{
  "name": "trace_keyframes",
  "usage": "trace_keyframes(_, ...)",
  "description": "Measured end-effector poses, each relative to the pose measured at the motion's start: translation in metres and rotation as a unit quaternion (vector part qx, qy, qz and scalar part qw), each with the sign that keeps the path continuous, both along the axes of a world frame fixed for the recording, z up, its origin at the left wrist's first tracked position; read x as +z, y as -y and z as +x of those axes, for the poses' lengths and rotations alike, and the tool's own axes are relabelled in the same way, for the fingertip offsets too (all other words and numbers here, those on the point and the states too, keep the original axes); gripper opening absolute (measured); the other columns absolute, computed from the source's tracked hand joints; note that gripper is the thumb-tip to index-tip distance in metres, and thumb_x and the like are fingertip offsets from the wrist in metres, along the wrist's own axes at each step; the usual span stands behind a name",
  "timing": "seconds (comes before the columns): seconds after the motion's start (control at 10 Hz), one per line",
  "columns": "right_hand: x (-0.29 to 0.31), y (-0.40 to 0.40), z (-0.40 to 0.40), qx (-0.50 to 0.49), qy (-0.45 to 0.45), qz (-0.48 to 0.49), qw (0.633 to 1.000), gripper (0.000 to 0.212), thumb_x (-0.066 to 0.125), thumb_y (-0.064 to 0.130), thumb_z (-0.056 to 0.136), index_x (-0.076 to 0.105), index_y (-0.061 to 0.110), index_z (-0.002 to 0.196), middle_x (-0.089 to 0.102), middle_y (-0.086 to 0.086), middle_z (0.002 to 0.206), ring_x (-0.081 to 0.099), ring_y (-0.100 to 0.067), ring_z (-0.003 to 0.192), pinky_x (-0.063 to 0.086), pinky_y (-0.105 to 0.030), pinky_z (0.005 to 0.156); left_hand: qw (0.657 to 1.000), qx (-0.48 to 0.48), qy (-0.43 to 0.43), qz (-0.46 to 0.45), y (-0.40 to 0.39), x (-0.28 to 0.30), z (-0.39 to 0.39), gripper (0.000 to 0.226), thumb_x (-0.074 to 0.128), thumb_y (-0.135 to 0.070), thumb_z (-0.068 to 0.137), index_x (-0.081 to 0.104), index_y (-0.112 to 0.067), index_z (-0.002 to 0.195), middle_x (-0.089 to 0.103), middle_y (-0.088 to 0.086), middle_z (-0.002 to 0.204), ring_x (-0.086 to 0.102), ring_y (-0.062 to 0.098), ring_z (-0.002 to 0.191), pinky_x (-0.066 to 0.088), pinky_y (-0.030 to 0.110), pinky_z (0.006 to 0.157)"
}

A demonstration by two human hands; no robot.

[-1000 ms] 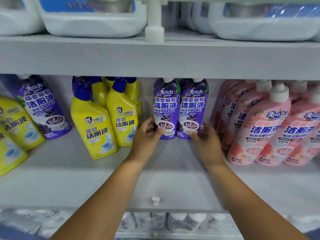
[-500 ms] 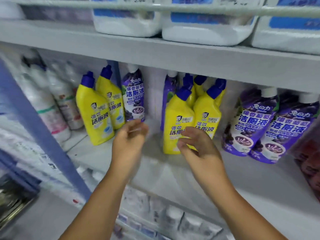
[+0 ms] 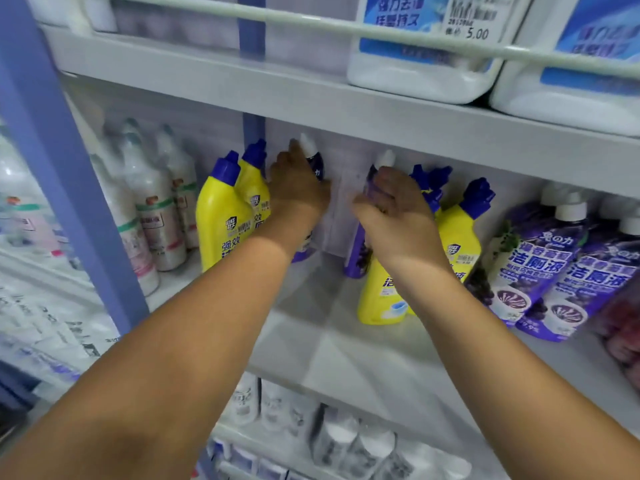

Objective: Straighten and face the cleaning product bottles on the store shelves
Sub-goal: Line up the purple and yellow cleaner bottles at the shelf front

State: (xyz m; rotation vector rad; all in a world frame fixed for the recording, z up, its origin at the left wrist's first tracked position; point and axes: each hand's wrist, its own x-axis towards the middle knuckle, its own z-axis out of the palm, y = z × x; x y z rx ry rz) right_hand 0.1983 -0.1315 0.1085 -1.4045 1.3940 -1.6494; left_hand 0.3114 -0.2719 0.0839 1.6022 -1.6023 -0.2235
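Deep on the middle shelf, I see my left hand wrapped round a white-capped purple bottle beside two yellow bottles. My right hand cups a second purple bottle, though I cannot tell if its fingers grip

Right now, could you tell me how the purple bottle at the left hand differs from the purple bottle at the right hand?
The left purple bottle stands beside two yellow bottles, with the left hand covering most of it. The right purple bottle stands across a bare gap, behind another yellow bottle, and the right hand hides only its upper part. Both have white caps and stand far back on the shelf.
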Motion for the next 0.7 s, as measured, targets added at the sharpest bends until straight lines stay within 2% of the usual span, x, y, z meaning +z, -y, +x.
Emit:
trace_keyframes(0.1, 0.008, 0.025, 0.011, -0.052, -0.033, -0.004, 0.998, 0.027, 0.072, 0.036, 0.080, 0.059, 0.034, 0.104, 0.066, 0.008, 0.110, 0.064, -0.006, 0.104, 0.051, -0.035, 0.099, 0.998, -0.025, 0.048, 0.032, 0.000, 0.001, -0.001, 0.055, 0.063, -0.040, 0.093, 0.048, -0.010, 0.137, 0.056, 0.018, 0.132, 0.055, 0.037, 0.122, 0.048, 0.042, 0.097)
trace_keyframes(0.2, 0.013, 0.058, 0.015, -0.117, -0.040, 0.026, 0.992, 0.034, 0.067, 0.038, 0.072, 0.056, 0.018, 0.098, 0.067, -0.013, 0.112, 0.066, -0.029, 0.107, 0.054, -0.045, 0.096, 0.992, -0.108, -0.031, 0.059, -0.015, -0.011, -0.004, 0.040, 0.064, -0.042, 0.092, 0.055, -0.016, 0.121, 0.064, 0.013, 0.118, 0.063, 0.036, 0.108, 0.053, 0.040, 0.086)
trace_keyframes(0.3, 0.014, 0.083, 0.012, -0.150, -0.041, 0.077, 0.985, 0.029, 0.065, 0.023, 0.088, 0.055, 0.008, 0.110, 0.061, -0.017, 0.130, 0.059, -0.031, 0.122, 0.049, -0.036, 0.100, 0.990, -0.112, -0.090, -0.003, -0.039, -0.024, 0.005, 0.033, 0.066, -0.039, 0.090, 0.059, -0.020, 0.116, 0.066, 0.008, 0.111, 0.065, 0.035, 0.100, 0.053, 0.041, 0.079)
trace_keyframes(0.4, 0.006, 0.103, 0.008, -0.174, -0.024, 0.147, 0.973, 0.060, 0.060, 0.021, 0.096, 0.034, 0.001, 0.146, 0.041, -0.014, 0.152, 0.045, -0.033, 0.135, 0.036, -0.026, 0.078, 0.988, -0.099, -0.117, -0.021, -0.072, -0.024, 0.025, 0.033, 0.070, -0.037, 0.089, 0.060, -0.022, 0.117, 0.068, 0.003, 0.115, 0.063, 0.030, 0.104, 0.047, 0.033, 0.079)
trace_keyframes(0.5, -0.013, 0.130, 0.010, -0.183, -0.195, 0.192, 0.944, 0.024, 0.050, 0.005, 0.096, 0.057, -0.005, 0.117, 0.055, -0.028, 0.136, 0.054, -0.041, 0.123, 0.042, -0.027, 0.083, 0.982, -0.117, -0.142, -0.033, -0.111, -0.021, 0.047, 0.033, 0.073, -0.041, 0.089, 0.062, -0.029, 0.118, 0.069, -0.006, 0.114, 0.063, 0.020, 0.104, 0.046, 0.029, 0.084)
trace_keyframes(0.6, -0.015, 0.139, 0.010, -0.232, -0.202, 0.170, 0.936, 0.037, 0.047, 0.008, 0.096, 0.054, 0.001, 0.131, 0.056, -0.021, 0.135, 0.055, -0.037, 0.123, 0.041, -0.026, 0.083, 0.980, -0.132, -0.149, -0.029, -0.138, -0.022, 0.065, 0.047, 0.072, -0.048, 0.089, 0.056, -0.042, 0.132, 0.067, -0.017, 0.116, 0.060, 0.012, 0.097, 0.049, 0.029, 0.082)
trace_keyframes(0.7, -0.014, 0.135, 0.022, -0.255, -0.286, 0.134, 0.914, 0.037, 0.056, 0.013, 0.091, 0.053, -0.002, 0.125, 0.057, -0.021, 0.133, 0.056, -0.038, 0.124, 0.049, -0.037, 0.099, 0.975, -0.140, -0.175, -0.003, -0.151, -0.022, 0.082, 0.055, 0.070, -0.054, 0.087, 0.044, -0.054, 0.136, 0.065, -0.028, 0.108, 0.060, 0.004, 0.096, 0.052, 0.029, 0.081)
